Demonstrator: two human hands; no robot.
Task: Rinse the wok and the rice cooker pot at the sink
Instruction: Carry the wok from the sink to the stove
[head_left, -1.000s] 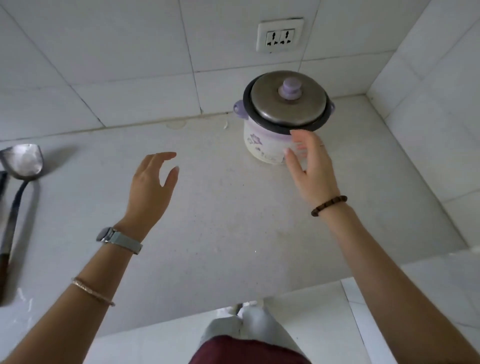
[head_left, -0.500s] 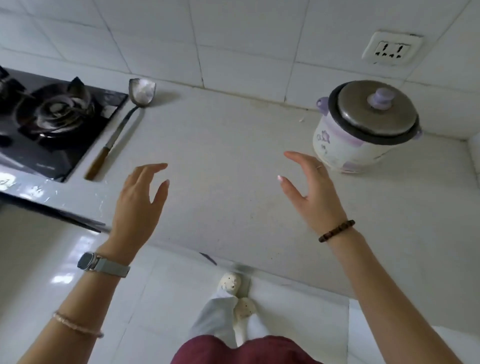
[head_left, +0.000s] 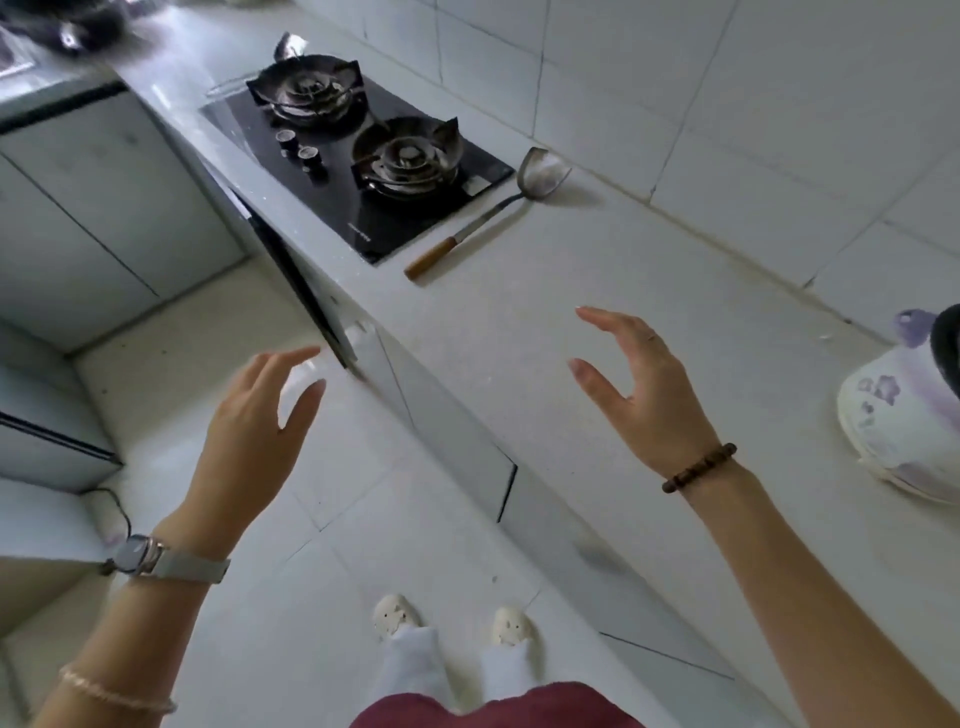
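The white rice cooker (head_left: 904, 431) with purple flowers stands on the counter at the far right, cut off by the frame edge; its pot is hidden inside. A dark, blurred wok-like thing (head_left: 78, 26) sits at the top left corner. My left hand (head_left: 254, 431) hovers over the floor in front of the counter, fingers relaxed, holding nothing. My right hand (head_left: 639, 395) hovers above the counter, left of the cooker and apart from it, fingers spread and empty.
A black two-burner gas stove (head_left: 358, 161) is set into the white counter (head_left: 545, 332). A metal spatula with a wooden handle (head_left: 493, 208) lies right of it. Tiled wall runs behind. White cabinets (head_left: 104, 197) and tiled floor lie to the left.
The view has swung left, away from the rice cooker, bringing the stove and floor into sight. Both hands stay raised and empty; the right hand has drawn away from the cooker.
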